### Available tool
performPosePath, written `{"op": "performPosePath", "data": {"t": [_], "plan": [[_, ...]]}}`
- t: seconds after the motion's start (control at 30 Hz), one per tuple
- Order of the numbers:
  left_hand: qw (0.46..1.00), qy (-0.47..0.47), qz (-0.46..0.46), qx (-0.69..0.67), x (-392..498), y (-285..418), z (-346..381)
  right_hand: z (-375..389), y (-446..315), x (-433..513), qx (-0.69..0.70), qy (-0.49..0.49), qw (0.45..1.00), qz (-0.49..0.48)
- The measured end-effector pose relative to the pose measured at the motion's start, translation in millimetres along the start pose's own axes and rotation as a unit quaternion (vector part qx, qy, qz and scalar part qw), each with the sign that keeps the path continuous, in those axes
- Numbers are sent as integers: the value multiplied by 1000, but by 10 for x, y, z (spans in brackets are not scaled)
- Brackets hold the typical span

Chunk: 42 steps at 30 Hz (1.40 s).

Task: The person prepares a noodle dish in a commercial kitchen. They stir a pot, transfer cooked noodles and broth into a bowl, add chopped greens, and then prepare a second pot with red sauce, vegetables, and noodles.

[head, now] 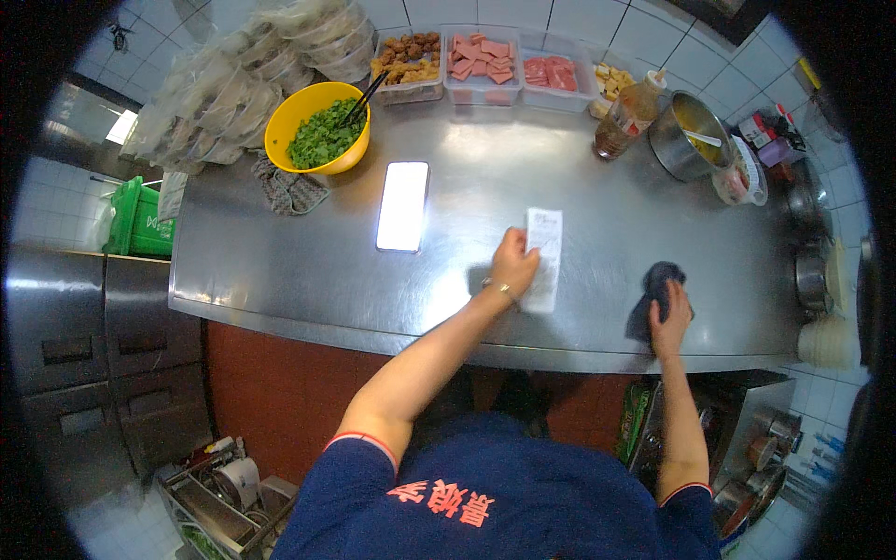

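Observation:
My left hand (515, 264) pinches the left edge of a long white paper slip (544, 280) bearing printed writing, above the steel worktop (462, 294). My right hand (672, 318) rests on a dark cloth (662, 281) on the worktop's right part, fingers spread over it. A phone with a bright white screen (403, 206) lies left of the slip. Farther back at the left stands a yellow bowl (280, 129) of chopped green herbs (323, 136) with black chopsticks (365, 96) in it.
Along the back stand clear plastic tubs of fried pieces (409, 59), sliced pink meat (483, 57) and raw slices (553, 73). A sauce bottle (626, 115) and a steel pot (679, 140) stand back right. Stacked bagged bowls (231, 91) and a checked cloth (288, 185) are at the left.

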<state>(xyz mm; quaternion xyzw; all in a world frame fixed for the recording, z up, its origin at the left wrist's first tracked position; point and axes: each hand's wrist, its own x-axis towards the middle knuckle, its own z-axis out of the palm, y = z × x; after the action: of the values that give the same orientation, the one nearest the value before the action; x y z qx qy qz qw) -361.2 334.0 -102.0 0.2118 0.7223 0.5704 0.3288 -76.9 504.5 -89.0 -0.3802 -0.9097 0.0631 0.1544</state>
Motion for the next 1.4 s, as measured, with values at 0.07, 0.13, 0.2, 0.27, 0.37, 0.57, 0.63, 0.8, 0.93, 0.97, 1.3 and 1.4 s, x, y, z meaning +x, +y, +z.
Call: {"op": "performPosePath", "data": {"t": [0.07, 0.13, 0.2, 0.27, 0.37, 0.57, 0.63, 0.8, 0.93, 0.97, 1.3, 1.4], "plan": [[998, 33, 44, 12, 134, 5, 169, 25, 238, 60, -48, 18, 997, 62], [980, 85, 89, 159, 134, 27, 202, 44, 367, 89, -51, 1, 993, 111], [956, 154, 160, 191, -21, 48, 95, 42, 423, 90, -25, 6, 994, 102], [975, 129, 134, 121, -287, 62, -104, 22, 438, 74, -17, -10, 995, 93], [993, 23, 85, 78, -768, 49, -389, -54, 453, 118, 69, 15, 990, 126], [994, -103, -1, 32, -1222, -66, -605, -478, 42, 398, -121, 124, 972, 156], [986, -144, -57, -54, -1178, -16, -552, -704, -418, 488, -54, 205, 976, 50], [839, -235, -244, -426, -1175, 381, -208, -752, -2223, -2, 364, 122, 906, -176], [892, -318, -103, -304, -1347, 738, -107, -589, -2490, 0, 391, 85, 903, -159], [804, -303, -232, -455, -1369, 805, -114, -555, -2365, 67, 354, 80, 924, -123], [807, -420, -152, -386, -1356, 763, -99, -677, -2241, -212, 646, -40, 732, 215], [833, -289, -198, -428, -1368, 771, -103, -797, -2404, -173, 406, 98, 903, 100]]}}
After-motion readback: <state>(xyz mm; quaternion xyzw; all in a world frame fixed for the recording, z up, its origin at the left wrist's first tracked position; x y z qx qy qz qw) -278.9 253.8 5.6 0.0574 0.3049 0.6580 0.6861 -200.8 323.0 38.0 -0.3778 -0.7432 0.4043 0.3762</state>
